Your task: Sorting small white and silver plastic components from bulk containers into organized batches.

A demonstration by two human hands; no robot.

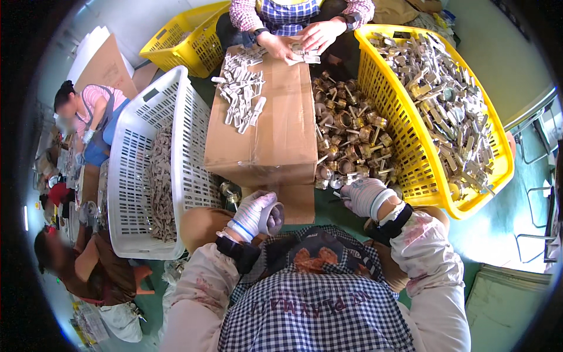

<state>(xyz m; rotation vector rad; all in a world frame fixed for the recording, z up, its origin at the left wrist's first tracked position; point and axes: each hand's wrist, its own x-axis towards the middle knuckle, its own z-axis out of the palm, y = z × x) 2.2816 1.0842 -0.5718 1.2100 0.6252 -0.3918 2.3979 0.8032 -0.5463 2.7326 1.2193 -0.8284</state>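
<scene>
My left hand [253, 215], in a white glove with a grey-striped wrist, is closed on a grey, round, cup-like piece [275, 218] over my lap. Its exact kind does not show. To the right, my gloved right hand [368, 196] is closed at the front edge of a heap of brassy and silvery metal cups with stick handles [347, 126]. A thin metal piece [338, 195] juts from its fingertips; the far end is hard to make out. A cardboard box [275, 138] stands ahead, between me and a co-worker, with flat pale metal handles [240, 88] scattered on top.
A yellow basket [404, 138] full of metal parts [446, 100] stands right. A white basket [187, 158] holding grey parts [160, 182] is left. Across the box, the co-worker's hands [299, 47] handle flat pieces. Another yellow basket [176, 47] is behind. Other people sit far left.
</scene>
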